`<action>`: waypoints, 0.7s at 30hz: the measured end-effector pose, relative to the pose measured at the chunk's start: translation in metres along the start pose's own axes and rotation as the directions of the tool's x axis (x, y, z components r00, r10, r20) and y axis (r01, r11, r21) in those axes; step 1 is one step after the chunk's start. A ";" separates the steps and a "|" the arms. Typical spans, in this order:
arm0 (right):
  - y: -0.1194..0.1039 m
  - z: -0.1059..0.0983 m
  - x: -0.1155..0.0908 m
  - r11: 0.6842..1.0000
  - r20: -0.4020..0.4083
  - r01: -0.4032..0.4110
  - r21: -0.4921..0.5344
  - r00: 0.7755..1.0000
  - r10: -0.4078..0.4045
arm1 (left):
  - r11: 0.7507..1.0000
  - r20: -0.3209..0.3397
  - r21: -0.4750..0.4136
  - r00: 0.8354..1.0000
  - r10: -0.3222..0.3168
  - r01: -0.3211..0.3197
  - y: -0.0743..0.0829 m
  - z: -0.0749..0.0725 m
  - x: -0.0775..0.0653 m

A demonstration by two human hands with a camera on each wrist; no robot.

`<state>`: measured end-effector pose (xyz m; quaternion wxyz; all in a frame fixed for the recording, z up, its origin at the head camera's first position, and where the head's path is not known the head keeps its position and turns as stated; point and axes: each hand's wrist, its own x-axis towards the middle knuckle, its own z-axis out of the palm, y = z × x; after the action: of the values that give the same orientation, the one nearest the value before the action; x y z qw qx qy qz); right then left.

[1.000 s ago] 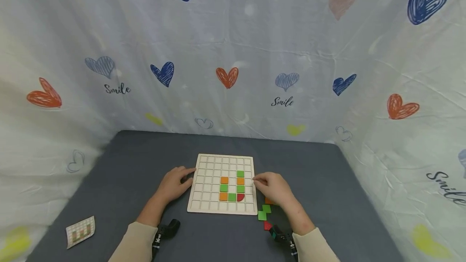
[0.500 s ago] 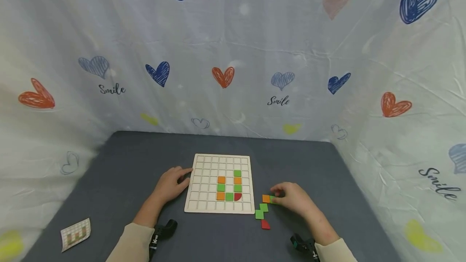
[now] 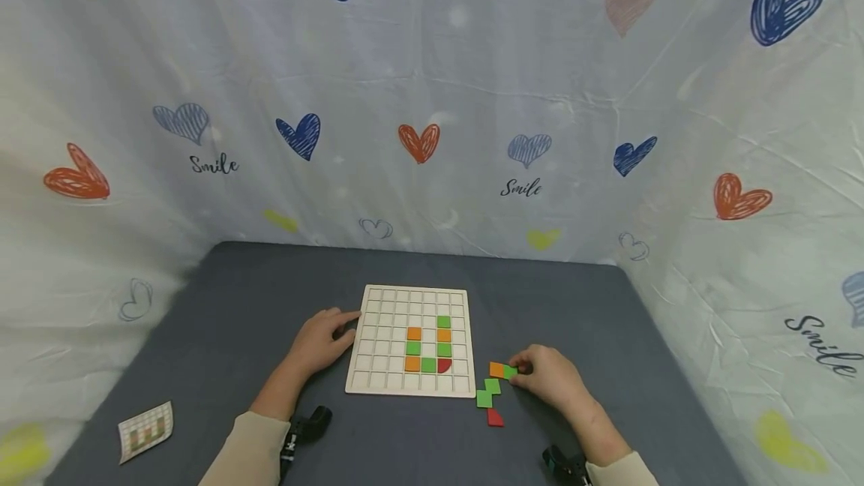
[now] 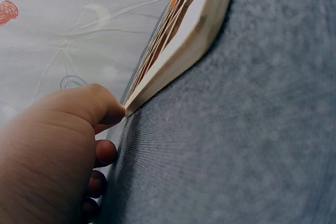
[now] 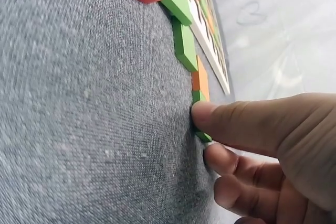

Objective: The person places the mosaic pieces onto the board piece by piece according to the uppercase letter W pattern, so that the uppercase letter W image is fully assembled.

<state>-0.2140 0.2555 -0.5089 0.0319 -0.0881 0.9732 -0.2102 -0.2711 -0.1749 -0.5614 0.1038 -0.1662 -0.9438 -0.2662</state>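
Observation:
A pale wooden grid board [image 3: 379, 382] lies mid-table, several green and orange square tiles and one red quarter-round tile [image 3: 443, 366] set in its cells. My left hand [image 3: 317, 343] touches the board's left edge with thumb and index finger; in the left wrist view the other fingers are loosely bent. To the right of the board, my right hand [image 3: 553, 377] pinches a green tile [image 3: 509, 372] at table level. That tile [image 5: 203, 136] is partly covered by the thumb in the right wrist view. An orange tile [image 3: 496, 370] sits against its left side.
Two more loose green tiles, one upper [image 3: 493, 386] and one lower [image 3: 484, 399], lie by the board's lower right corner. Below them is a loose red tile [image 3: 495, 418]. A small patterned card [image 3: 145, 432] rests at the table's left. A heart-printed curtain [image 3: 418, 58] hangs behind.
My right hand has gone from the board's right edge rightward and down to the loose tiles, where it now pinches the green one. My left hand has stayed at the board's left edge.

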 end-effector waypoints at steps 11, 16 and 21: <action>-0.004 -0.007 0.000 0.990 -0.061 -0.003 -0.140 0.998 -0.006 | 1.000 -0.008 -0.004 1.000 -0.002 0.002 0.000 -0.001 0.000; -0.020 -0.012 0.003 0.995 -0.073 0.032 -0.096 0.997 -0.040 | 1.000 -0.005 -0.006 1.000 -0.002 0.002 0.002 -0.003 -0.002; -0.043 -0.010 0.011 0.989 -0.083 0.106 -0.103 0.990 -0.114 | 1.000 -0.006 -0.013 1.000 -0.002 0.001 0.002 -0.002 -0.002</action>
<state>-0.2190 0.2185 -0.4824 -0.0276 -0.1337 0.9764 -0.1671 -0.2685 -0.1748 -0.5588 0.1053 -0.1654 -0.9419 -0.2728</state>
